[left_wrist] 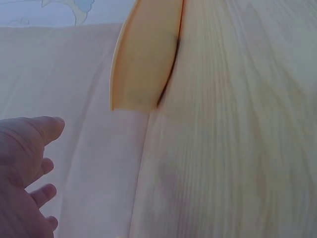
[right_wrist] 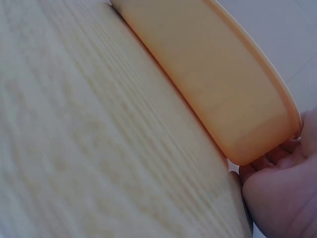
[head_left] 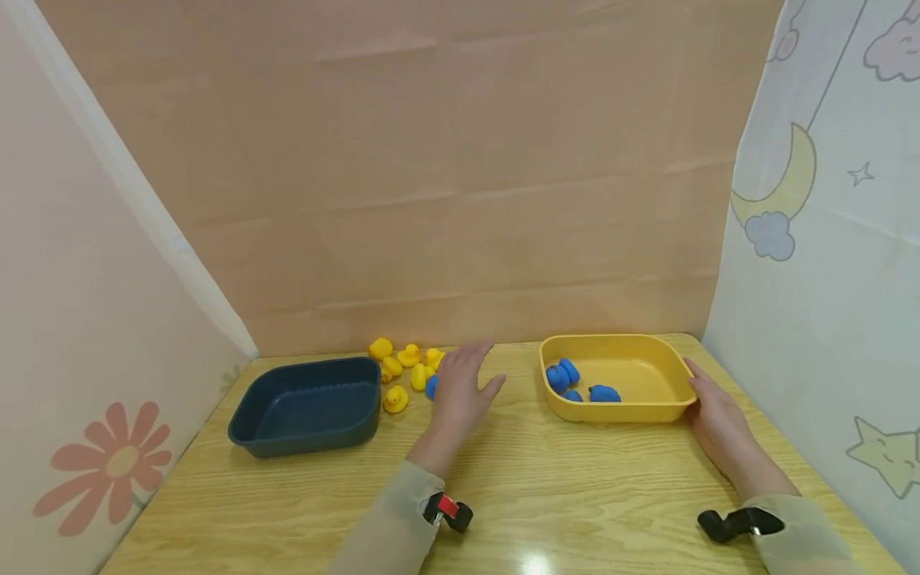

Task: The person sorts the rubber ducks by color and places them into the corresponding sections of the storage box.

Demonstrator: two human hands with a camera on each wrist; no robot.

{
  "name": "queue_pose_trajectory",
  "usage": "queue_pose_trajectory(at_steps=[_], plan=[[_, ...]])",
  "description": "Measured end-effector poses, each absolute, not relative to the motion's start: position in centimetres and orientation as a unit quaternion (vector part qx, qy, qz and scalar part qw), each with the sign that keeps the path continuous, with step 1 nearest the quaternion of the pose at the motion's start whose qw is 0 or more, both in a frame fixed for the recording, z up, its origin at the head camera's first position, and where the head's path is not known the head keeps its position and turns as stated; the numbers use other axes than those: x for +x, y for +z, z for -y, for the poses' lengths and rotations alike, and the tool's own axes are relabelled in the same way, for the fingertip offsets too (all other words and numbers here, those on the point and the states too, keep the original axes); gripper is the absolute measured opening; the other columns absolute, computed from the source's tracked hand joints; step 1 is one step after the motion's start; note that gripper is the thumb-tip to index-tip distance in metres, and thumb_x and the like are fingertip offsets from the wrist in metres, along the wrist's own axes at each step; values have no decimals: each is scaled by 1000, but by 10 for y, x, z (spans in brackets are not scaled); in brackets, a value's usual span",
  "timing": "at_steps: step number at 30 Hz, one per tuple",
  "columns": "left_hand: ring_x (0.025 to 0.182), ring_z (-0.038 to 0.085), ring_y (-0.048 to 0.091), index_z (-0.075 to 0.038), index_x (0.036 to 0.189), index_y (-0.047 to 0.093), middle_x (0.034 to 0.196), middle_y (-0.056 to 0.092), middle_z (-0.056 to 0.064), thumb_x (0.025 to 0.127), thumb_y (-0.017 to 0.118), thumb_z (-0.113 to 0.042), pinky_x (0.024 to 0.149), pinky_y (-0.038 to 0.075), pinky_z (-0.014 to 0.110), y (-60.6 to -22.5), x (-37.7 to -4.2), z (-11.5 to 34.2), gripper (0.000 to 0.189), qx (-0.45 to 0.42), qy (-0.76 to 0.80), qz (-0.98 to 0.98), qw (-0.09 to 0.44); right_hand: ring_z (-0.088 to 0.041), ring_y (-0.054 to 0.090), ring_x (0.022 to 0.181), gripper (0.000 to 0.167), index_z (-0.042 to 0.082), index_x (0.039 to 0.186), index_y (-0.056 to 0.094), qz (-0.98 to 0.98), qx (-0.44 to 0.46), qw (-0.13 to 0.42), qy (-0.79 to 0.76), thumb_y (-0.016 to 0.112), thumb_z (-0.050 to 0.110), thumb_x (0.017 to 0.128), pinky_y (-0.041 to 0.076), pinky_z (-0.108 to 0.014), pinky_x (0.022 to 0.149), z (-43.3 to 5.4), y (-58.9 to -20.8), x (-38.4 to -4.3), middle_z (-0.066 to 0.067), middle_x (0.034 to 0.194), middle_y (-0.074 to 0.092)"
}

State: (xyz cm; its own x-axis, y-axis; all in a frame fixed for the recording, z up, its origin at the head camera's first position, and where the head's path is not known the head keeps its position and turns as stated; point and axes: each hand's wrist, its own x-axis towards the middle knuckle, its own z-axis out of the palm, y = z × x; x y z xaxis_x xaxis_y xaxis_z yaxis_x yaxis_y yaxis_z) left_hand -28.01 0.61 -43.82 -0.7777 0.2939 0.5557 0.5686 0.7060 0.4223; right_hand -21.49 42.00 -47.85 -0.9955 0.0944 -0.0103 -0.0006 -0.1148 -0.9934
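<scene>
My left hand (head_left: 460, 391) hovers over the table's middle, thumb spread from loosely bent fingers. Nothing shows in its grasp; in the left wrist view that hand (left_wrist: 25, 168) appears at the left edge. Just beyond it, partly covered by it, is a blue rubber duck (head_left: 430, 388). Several yellow rubber ducks (head_left: 396, 398) lie in a group to its left. My right hand (head_left: 719, 419) grips the right end of a yellow tub (head_left: 611, 411), its fingers curled against the end wall in the right wrist view. Several blue rubber ducks (head_left: 604, 394) lie inside the tub.
A dark blue tub (head_left: 309, 443) stands on the left of the wooden table (head_left: 561, 495), close beside the yellow ducks. Behind the table hangs a tan cloth (head_left: 460, 176). Patterned white panels (head_left: 812, 319) enclose both sides.
</scene>
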Motion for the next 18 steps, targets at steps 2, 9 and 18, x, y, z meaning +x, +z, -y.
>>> queue_pose_trajectory(at_steps=[2, 9, 18], plan=[[141, 36, 58, -8, 150, 66, 149, 68, 10, 100, 86, -26, 123, 39, 58, -441, -281, 4, 56, -238, -293, 895, 237, -22, -17, 166, 70, 13, 175, -12, 665, -37, 31, 745, 23, 43, 122, 1, -34, 132, -420, -479, -215, -2, 181, -23], [140, 40, 57, -7, 148, 68, 148, 68, 13, 99, 87, -24, 121, 39, 63, -446, -284, 34, 55, -211, -293, 900, 243, -22, -16, 166, 71, 11, 174, -12, 666, -31, 36, 745, 24, 43, 122, 1, -33, 132, -418, -479, -214, -4, 181, -22], [143, 43, 55, -7, 150, 66, 153, 65, 15, 101, 85, -24, 123, 36, 64, -454, -288, 55, 56, -182, -299, 912, 212, -21, -16, 166, 69, 12, 175, -12, 662, -33, 38, 747, 23, 41, 123, 1, -33, 132, -419, -481, -212, -2, 181, -22]])
